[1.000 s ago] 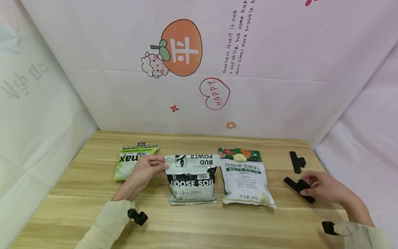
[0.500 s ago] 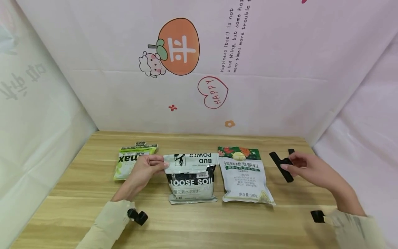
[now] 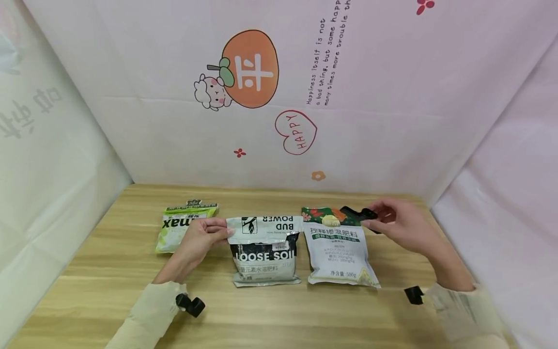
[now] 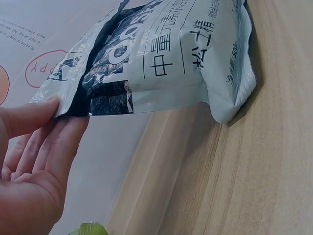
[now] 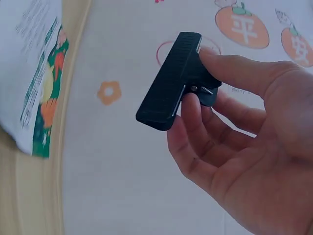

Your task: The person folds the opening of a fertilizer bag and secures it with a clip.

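Note:
With thumb and fingers, my left hand (image 3: 201, 238) pinches the left end of the folded-down top of a "LOOSE SOIL" bag (image 3: 266, 259), whose base rests on the table. In the left wrist view the thumb presses on the front of that fold (image 4: 73, 78), with fingers behind it. My right hand (image 3: 398, 225) holds a black bag clip (image 5: 168, 81) by its handles, thumb on one side and fingers on the other. In the head view the clip overlaps the top right corner of a white and green fertilizer bag (image 3: 337, 257).
A green and white "max" bag (image 3: 174, 235) lies left, partly behind my left hand. The wooden table (image 3: 270, 320) meets a printed cloth backdrop (image 3: 370, 145) at its far edge, with cloth on both sides too.
My right hand has lifted the bag clip from the table's right side and carried it left and away. It now hides the second clip's place. The left hand keeps its pinch.

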Demonstrator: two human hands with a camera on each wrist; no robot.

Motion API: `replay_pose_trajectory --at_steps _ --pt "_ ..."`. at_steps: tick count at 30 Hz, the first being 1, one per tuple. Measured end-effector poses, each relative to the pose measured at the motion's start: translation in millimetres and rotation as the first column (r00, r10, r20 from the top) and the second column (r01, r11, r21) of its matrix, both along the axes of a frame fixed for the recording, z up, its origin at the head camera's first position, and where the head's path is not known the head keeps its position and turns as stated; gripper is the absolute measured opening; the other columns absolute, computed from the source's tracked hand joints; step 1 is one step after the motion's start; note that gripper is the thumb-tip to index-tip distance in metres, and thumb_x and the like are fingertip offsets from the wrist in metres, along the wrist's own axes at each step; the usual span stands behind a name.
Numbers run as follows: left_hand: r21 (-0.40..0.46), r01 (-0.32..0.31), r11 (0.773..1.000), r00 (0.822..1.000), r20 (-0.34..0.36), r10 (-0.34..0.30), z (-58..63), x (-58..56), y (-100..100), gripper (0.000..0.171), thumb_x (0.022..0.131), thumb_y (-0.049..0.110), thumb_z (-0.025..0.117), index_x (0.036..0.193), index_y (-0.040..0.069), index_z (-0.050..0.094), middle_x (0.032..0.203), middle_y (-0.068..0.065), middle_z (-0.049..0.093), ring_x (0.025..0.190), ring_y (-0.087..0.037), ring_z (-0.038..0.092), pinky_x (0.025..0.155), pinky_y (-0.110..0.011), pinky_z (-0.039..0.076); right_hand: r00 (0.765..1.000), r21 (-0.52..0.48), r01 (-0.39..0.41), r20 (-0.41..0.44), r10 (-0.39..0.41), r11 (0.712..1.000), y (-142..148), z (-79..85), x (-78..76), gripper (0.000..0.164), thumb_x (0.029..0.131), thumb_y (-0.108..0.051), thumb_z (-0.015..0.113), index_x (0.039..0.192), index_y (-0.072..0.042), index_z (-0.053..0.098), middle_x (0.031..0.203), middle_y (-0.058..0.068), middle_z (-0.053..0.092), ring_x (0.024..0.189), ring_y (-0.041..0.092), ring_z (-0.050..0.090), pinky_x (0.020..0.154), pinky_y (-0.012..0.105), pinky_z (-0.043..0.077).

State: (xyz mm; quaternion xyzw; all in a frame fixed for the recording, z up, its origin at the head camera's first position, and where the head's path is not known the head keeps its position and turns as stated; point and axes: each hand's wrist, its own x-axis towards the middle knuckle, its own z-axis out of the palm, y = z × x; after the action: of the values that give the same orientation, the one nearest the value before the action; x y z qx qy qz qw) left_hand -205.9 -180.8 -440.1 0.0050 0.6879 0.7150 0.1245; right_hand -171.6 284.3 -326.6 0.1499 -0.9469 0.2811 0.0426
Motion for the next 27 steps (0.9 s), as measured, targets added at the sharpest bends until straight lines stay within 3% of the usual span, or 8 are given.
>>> replay_pose_trajectory --at_steps 3,10,18,27 --pt "-0.007 -0.001 1.0 1.0 0.003 0.001 -0.8 1.1 -1.3 0.015 0.093 -0.001 0.076 0.106 -0.001 0.07 0.088 0.006 0.08 0.085 -0.008 0.076 0.082 -0.026 0.067 1.0 -0.027 -0.02 -0.018 0.019 0.999 -18.4 0.7 -5.3 0.026 0.096 -0.027 0.079 0.113 -0.009 0.072 0.099 0.004 0.073 0.089 0.01 0.065 0.078 0.02 0.059" --pt "-0.01 0.007 1.0 1.0 -0.007 -0.008 -0.3 1.4 -1.3 0.019 0.093 -0.001 0.075 0.111 -0.005 0.07 0.089 0.006 0.08 0.086 -0.008 0.077 0.084 -0.028 0.067 0.995 -0.06 -0.074 -0.071 0.07 0.995 -52.6 7.7 -16.5 0.02 0.095 -0.029 0.08 0.109 -0.017 0.073 0.092 0.001 0.065 0.078 0.016 0.049 0.066 0.025 0.039" --pt "-0.004 0.009 1.0 1.0 -0.007 -0.009 -0.2 0.9 -0.8 0.015 0.093 0.0 0.076 0.107 -0.002 0.071 0.089 0.006 0.081 0.085 -0.008 0.077 0.085 -0.029 0.068 0.981 -0.141 -0.184 -0.091 0.172 0.973 -81.6 13.8 -30.2 0.018 0.088 -0.024 0.087 0.096 -0.021 0.071 0.087 -0.003 0.063 0.073 0.017 0.05 0.063 0.024 0.041" --pt "-0.005 0.004 1.0 1.0 -0.002 -0.004 0.7 1.9 -0.5 0.012 0.093 -0.001 0.075 0.105 -0.001 0.071 0.088 0.006 0.08 0.085 -0.008 0.076 0.084 -0.029 0.068 0.963 -0.137 -0.262 -0.096 0.251 0.955 -104.6 13.7 -45.2 0.018 0.086 -0.018 0.088 0.098 -0.019 0.075 0.084 0.001 0.06 0.074 0.018 0.047 0.064 0.025 0.037"
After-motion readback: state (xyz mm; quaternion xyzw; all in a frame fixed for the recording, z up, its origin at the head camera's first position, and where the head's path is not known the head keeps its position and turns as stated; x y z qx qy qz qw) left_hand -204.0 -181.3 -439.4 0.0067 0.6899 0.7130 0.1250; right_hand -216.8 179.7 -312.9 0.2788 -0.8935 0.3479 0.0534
